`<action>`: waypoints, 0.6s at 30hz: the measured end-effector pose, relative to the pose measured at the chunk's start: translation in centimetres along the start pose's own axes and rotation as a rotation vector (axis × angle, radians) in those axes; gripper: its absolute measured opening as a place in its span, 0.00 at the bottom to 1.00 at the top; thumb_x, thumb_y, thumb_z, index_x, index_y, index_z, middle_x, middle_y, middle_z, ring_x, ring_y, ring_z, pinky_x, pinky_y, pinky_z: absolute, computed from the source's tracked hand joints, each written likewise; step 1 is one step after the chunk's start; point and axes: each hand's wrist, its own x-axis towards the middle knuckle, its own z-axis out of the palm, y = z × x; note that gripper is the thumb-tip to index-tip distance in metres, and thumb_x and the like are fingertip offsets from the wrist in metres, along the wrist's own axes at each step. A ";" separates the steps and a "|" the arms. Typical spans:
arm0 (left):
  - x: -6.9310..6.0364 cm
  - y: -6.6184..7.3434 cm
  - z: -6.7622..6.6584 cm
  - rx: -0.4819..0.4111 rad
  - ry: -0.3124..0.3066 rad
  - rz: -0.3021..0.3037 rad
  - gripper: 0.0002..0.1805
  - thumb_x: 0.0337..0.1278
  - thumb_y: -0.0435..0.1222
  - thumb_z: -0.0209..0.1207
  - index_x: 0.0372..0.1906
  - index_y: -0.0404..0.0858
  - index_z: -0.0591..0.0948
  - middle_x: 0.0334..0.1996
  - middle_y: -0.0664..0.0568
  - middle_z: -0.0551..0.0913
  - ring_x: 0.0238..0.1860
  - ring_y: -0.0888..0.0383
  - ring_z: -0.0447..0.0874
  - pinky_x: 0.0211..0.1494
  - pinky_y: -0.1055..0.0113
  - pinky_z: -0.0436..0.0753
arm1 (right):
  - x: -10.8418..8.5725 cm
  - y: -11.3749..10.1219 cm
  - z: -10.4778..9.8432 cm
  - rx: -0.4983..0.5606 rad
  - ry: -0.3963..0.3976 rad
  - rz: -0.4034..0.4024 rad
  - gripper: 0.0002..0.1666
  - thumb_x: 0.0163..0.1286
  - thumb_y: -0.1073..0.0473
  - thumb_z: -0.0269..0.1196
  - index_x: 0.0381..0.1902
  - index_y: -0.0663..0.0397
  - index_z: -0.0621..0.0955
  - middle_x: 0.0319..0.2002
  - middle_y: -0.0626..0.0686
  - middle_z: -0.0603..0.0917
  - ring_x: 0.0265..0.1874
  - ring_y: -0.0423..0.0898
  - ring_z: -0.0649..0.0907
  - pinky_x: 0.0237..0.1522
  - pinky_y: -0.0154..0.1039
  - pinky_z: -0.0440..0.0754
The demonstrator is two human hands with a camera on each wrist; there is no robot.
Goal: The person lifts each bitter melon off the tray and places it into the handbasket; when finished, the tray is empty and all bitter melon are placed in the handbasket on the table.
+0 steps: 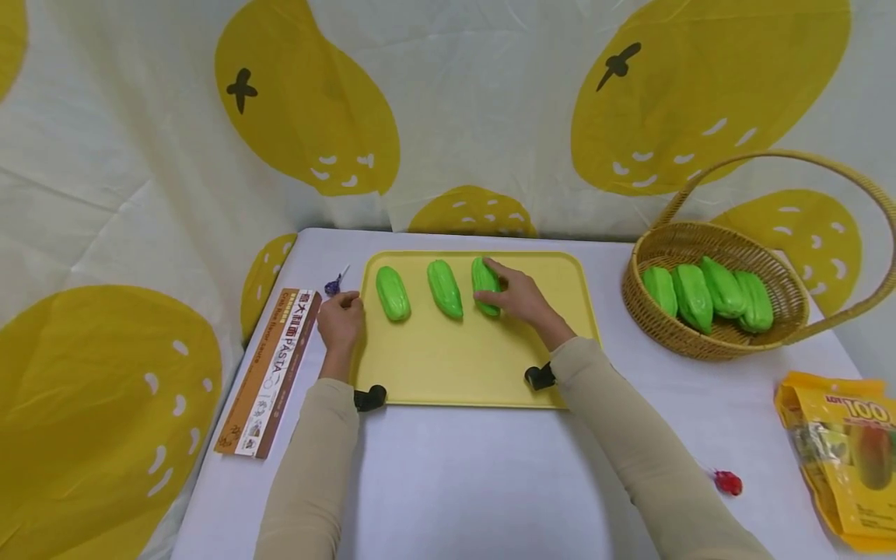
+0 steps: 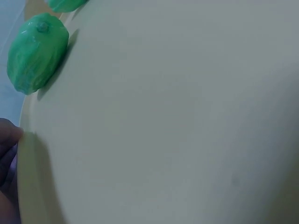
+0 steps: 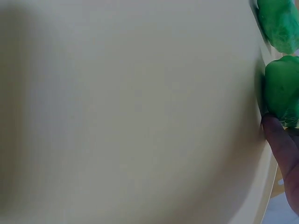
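On a yellow tray (image 1: 434, 362) lie three green ridged gourds, side by side near its far edge. My right hand (image 1: 519, 295) holds the rightmost gourd (image 1: 483, 281) between thumb and fingers; the right wrist view shows the thumb (image 3: 280, 144) against its end. The middle gourd (image 1: 445, 289) and the left gourd (image 1: 393, 294) rest apart from it. At the tray's left rim, my left hand (image 1: 341, 323) pinches the edge, its other fingers curled and partly hidden. From the left wrist, a gourd (image 2: 37, 53) shows just beyond that hand.
A wicker basket (image 1: 640, 323) with several more green gourds stands right of the tray. A pasta box (image 1: 269, 373) and a dark-wrapped lollipop (image 1: 332, 288) lie left. A red lollipop (image 1: 728, 483) and a yellow snack bag (image 1: 840, 459) lie at the front right. A patterned curtain (image 1: 483, 93) hangs behind.
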 end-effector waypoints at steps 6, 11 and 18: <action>0.0 -0.1 0.0 -0.007 -0.013 -0.019 0.15 0.69 0.35 0.56 0.52 0.36 0.88 0.48 0.38 0.88 0.50 0.41 0.85 0.59 0.47 0.79 | 0.0 0.0 -0.1 0.019 -0.003 0.005 0.49 0.70 0.46 0.68 0.82 0.43 0.57 0.79 0.61 0.63 0.77 0.63 0.64 0.75 0.60 0.66; 0.0 -0.1 0.0 -0.020 -0.008 -0.011 0.15 0.69 0.35 0.56 0.52 0.36 0.88 0.49 0.38 0.88 0.51 0.41 0.85 0.59 0.47 0.80 | -0.3 -0.2 -0.3 0.021 -0.005 0.012 0.49 0.70 0.45 0.67 0.82 0.42 0.57 0.79 0.61 0.62 0.76 0.63 0.65 0.73 0.60 0.68; 0.0 -0.1 -0.1 -0.023 -0.008 -0.006 0.15 0.69 0.35 0.56 0.52 0.35 0.87 0.48 0.38 0.88 0.50 0.41 0.85 0.59 0.47 0.80 | -0.7 -0.6 -0.6 0.042 -0.017 -0.001 0.49 0.71 0.46 0.67 0.82 0.41 0.56 0.81 0.60 0.59 0.77 0.65 0.65 0.74 0.58 0.68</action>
